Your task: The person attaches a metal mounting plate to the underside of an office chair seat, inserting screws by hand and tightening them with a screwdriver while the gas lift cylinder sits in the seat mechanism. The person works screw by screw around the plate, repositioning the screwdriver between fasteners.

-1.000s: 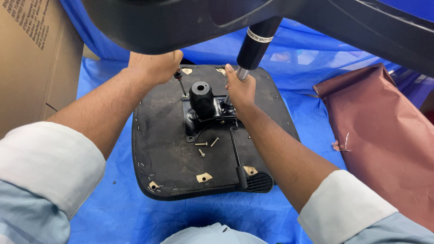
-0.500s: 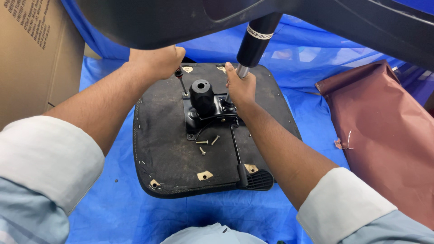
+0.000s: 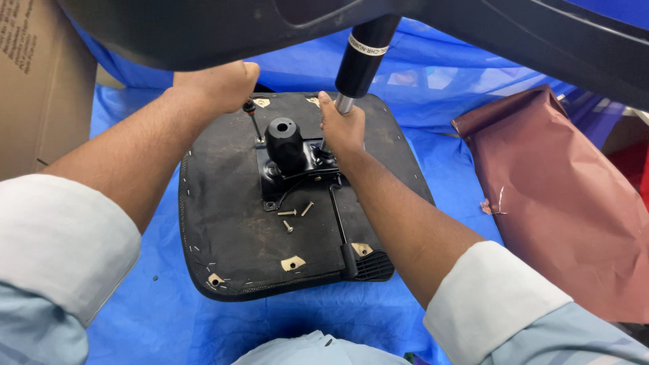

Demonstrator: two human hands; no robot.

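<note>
Seat pan (image 3: 230, 243) lies upside down on the blue tarp (image 3: 128, 318), its mounting plate (image 3: 297, 172) dead centre with the black socket (image 3: 282, 138) standing up from it. Left hand (image 3: 220, 84) is fisted around a screwdriver (image 3: 255, 125), shaft running almost straight down to the plate's far-left corner, tip right at the hole there. Right hand (image 3: 341, 128) sits at the plate's far-right edge, fingers curled narrow around something by the metal rod (image 3: 345, 105); what exactly they pinch, I cannot tell. Three loose screws (image 3: 297, 215) lie just near of the plate, closer to the right hand than the left. The side lever (image 3: 341, 230) runs near-to-far along the plate's right. Brown paper bag (image 3: 561, 203) well off right, cardboard box (image 3: 40, 88) left.
</note>
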